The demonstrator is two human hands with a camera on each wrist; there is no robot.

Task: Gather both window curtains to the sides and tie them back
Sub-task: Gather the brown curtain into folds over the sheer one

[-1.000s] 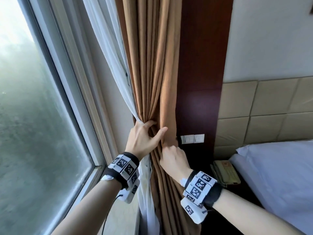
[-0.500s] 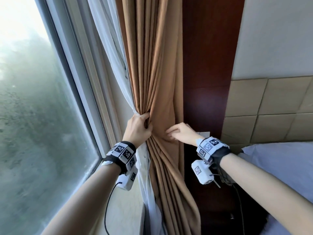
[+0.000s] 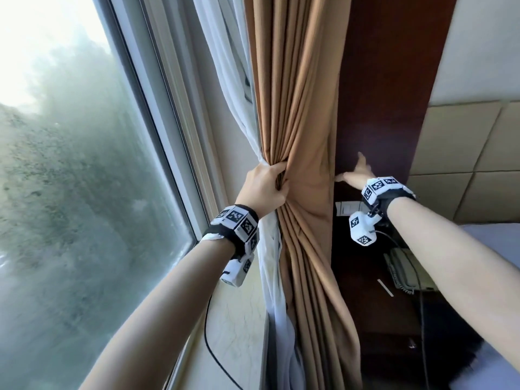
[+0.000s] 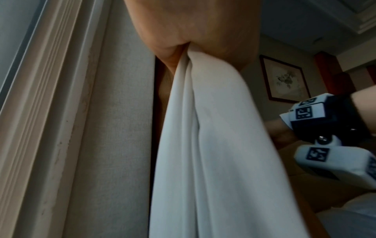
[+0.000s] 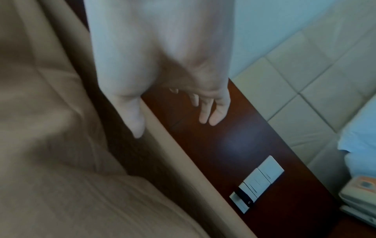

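Observation:
A tan curtain and a white sheer curtain hang bunched at the window's right side. My left hand grips both of them at their gathered waist; in the left wrist view the sheer curtain hangs out of the fist of that left hand. My right hand is off the fabric, fingers straight, reaching behind the tan curtain's right edge against the dark wood panel. The right wrist view shows the right hand empty, fingers extended beside the tan curtain. No tie-back shows.
The window and its frame fill the left, with a stone sill below. A light switch plate sits on the wood panel under my right wrist. A telephone lies on the nightstand, a padded headboard and bed at right.
My right hand let go of the tan curtain and moved right and up behind its edge onto the wood panel. My left hand kept its grip on the gathered curtains.

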